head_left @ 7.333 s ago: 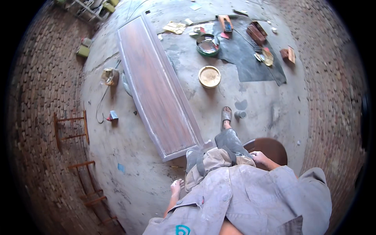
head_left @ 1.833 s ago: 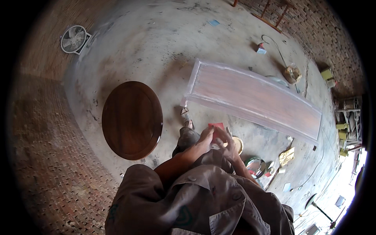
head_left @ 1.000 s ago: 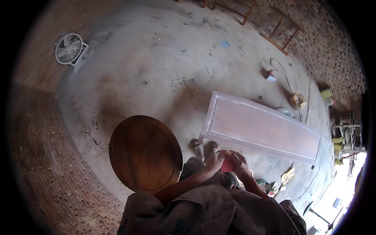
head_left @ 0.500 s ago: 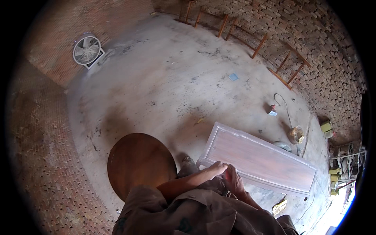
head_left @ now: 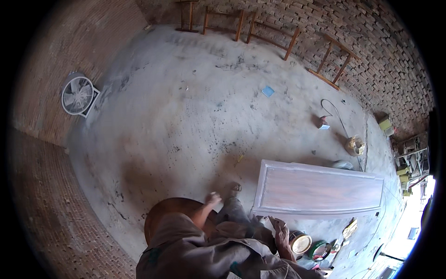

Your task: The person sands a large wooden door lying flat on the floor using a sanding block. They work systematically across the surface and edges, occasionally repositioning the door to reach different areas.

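My left hand (head_left: 213, 200) is closed, over the right edge of a round brown wooden top (head_left: 167, 209). A small pale patch shows beneath its fingers, too small to name. Lower and to the right, my right hand (head_left: 281, 235) is bent, with its fingers close together. Something pale shows by its fingertips, and I cannot make out what it is. This hand is just below the near left corner of a long wooden panel (head_left: 320, 188), reddish brown with a whitish frame. My foot (head_left: 235, 187) stands on the floor between the round top and the panel.
Beside my right arm stand a round container with a pale top (head_left: 300, 243) and a green-rimmed bucket (head_left: 319, 251). A tub (head_left: 354, 145) sits beyond the panel, with a hose nearby. Wooden frames (head_left: 272, 43) lean along the brick wall. A fan (head_left: 78, 96) stands far left.
My hands were together over the panel's near edge; now they are apart. The left moved left toward the round top, the right came down. The view has turned, uncovering the containers at right.
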Motion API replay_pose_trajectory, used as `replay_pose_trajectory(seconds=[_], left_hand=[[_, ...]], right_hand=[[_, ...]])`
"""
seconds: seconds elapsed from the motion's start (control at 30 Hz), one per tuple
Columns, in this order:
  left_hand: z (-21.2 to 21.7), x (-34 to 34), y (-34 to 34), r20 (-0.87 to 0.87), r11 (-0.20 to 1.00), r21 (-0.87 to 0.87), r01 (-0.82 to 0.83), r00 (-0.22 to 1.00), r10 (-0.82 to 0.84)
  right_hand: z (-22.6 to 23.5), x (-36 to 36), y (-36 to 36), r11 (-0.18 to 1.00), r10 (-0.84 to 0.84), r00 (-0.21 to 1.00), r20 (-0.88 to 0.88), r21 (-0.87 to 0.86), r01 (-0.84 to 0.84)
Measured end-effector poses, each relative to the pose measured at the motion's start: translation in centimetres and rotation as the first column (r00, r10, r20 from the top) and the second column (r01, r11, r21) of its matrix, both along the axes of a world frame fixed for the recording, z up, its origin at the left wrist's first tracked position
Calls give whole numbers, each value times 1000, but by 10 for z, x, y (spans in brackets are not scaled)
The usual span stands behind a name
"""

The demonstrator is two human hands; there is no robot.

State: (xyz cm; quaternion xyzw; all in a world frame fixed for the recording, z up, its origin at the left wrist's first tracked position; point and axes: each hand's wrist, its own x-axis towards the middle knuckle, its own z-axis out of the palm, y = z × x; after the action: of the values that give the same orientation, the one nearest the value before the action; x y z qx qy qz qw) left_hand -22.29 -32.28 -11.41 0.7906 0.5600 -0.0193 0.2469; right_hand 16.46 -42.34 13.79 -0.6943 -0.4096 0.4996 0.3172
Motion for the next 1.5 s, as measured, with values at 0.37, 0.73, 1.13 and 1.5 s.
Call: replay_pose_trajectory(seconds=[0.37,0.73,1.13,1.5], left_hand=[[82,-150,-67,-215,792,-322,-519,855,472],[4,-148,-30,-83,972,-215,99,989,-119],[30,-217,397,-245,909,-232,-347,925,290],[94,47,582,99,816,-576,-47,987,127]], right_hand=[[-60,4,-29,817,-573,814,-93,-145,558],[-96,-10,-11,734,-678,734,-23,-46,677],[-143,-177,41,885,-360,739,570,-42,463],[-150,-246,113,-13,-904,116,412,-296,955]])
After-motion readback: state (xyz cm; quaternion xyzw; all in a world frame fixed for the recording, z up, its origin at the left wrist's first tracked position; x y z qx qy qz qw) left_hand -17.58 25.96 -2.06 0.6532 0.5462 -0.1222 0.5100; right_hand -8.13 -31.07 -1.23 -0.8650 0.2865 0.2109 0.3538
